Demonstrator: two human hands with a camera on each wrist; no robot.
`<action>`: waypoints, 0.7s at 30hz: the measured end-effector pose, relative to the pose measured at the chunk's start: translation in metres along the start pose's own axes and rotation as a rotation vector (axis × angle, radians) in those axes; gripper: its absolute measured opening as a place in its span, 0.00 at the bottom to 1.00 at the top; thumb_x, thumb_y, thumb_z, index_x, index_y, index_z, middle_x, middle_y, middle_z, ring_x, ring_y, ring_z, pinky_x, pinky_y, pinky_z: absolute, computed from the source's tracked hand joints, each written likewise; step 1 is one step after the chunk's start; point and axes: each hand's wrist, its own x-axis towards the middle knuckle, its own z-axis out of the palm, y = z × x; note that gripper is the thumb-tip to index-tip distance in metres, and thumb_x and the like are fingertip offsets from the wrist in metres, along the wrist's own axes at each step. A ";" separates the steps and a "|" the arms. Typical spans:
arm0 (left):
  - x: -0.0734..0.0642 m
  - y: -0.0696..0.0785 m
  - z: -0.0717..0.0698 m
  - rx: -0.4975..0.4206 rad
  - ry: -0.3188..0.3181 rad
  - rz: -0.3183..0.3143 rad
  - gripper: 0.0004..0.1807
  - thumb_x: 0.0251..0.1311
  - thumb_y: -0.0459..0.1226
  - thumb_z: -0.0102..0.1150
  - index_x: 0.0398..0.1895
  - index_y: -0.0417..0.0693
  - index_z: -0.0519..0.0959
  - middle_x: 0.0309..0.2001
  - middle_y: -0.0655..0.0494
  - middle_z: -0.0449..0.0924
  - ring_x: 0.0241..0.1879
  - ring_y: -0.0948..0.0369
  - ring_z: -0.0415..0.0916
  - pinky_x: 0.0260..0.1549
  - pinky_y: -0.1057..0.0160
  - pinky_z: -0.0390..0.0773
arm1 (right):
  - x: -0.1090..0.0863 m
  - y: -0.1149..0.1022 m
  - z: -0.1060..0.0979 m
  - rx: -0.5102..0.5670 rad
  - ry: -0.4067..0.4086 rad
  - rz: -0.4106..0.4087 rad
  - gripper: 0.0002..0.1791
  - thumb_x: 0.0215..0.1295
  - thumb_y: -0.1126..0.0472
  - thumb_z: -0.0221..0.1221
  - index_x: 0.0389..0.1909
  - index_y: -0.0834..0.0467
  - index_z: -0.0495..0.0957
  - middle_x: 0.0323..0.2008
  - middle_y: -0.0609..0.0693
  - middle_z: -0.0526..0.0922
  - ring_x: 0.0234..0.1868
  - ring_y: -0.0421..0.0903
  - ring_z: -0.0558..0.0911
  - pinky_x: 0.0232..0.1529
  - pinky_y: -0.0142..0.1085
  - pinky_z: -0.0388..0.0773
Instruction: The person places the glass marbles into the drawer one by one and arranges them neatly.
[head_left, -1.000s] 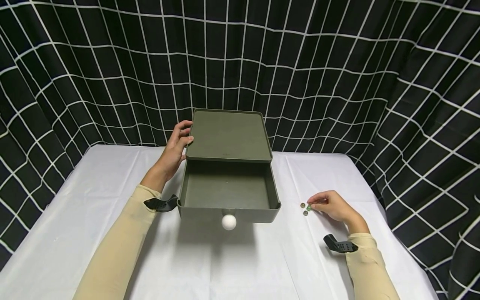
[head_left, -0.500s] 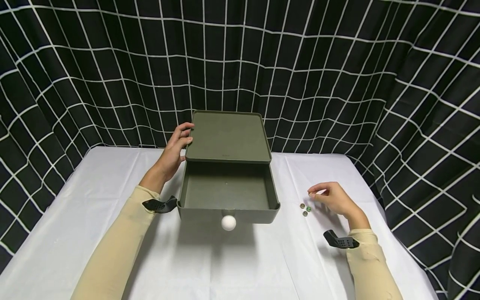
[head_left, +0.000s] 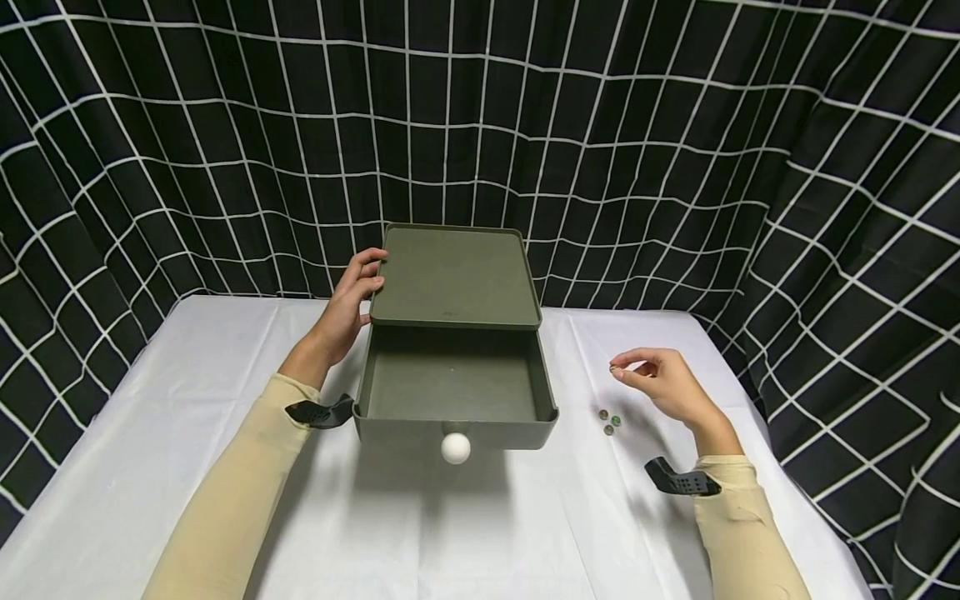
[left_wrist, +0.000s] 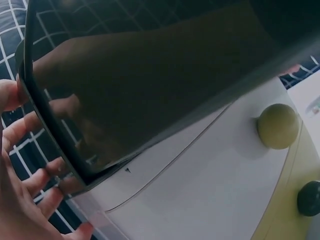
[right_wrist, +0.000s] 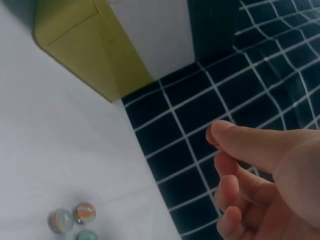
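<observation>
In my right hand (head_left: 662, 387) I pinch a tiny marble (head_left: 612, 367), mostly hidden, between thumb and fingertip, above the surface (head_left: 592, 517). Just toward me from those fingertips, three other marbles (right_wrist: 85, 213) sit close together, my right hand the nearer one; being round, they have no long axis. The drawer (head_left: 450, 387) lies left of my right hand, well apart, its open top facing up between my two forearms. Farther off, my left hand (head_left: 341, 315) grasps nothing I can make out, its fingers resting against the left side of the olive box (head_left: 456, 275). The loose marbles look glassy, two streaked orange, one greenish.
</observation>
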 end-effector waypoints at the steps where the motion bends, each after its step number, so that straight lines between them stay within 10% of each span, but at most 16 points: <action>1: 0.000 0.000 0.000 0.007 -0.001 0.000 0.22 0.75 0.40 0.39 0.70 0.58 0.59 0.67 0.56 0.56 0.65 0.57 0.56 0.67 0.32 0.54 | 0.000 -0.003 0.000 -0.003 0.004 -0.002 0.10 0.66 0.65 0.64 0.45 0.66 0.85 0.42 0.63 0.86 0.25 0.32 0.74 0.26 0.30 0.70; 21: 0.000 -0.005 0.001 0.066 0.020 0.032 0.25 0.75 0.40 0.38 0.73 0.53 0.56 0.68 0.53 0.57 0.62 0.57 0.61 0.61 0.36 0.61 | 0.001 -0.042 -0.005 0.006 0.066 -0.092 0.06 0.64 0.63 0.67 0.40 0.60 0.86 0.28 0.51 0.78 0.26 0.38 0.74 0.27 0.31 0.72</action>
